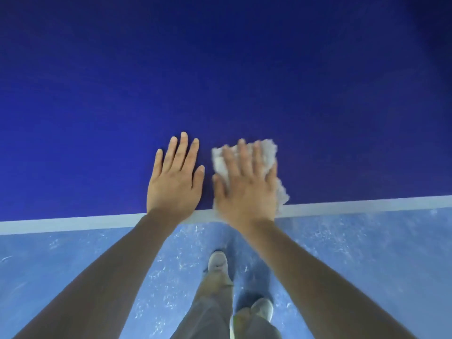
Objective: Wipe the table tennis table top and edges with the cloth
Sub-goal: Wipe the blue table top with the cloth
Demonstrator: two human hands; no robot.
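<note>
table [220, 69]: dark blue top, white line [367, 204] along the near edge.
cloth [266, 152]: pale, bunched, flat on the top just inside the near edge, a corner at the line.
right hand [244, 189]: flat on the cloth, fingers straight and a little apart, pressing it down; blurred.
left hand [175, 182]: flat on bare top just beside the cloth, fingers straight, close together, holding nothing.
step: wiping the strip by the near edge, likely.
method: keep the palm flat with even pressure, overlap strokes, then carry the cloth over the line and edge.
risk: cloth may bunch and skip patches.
floor [73, 265]: blue, scuffed; shoes [217, 261] below.
</note>
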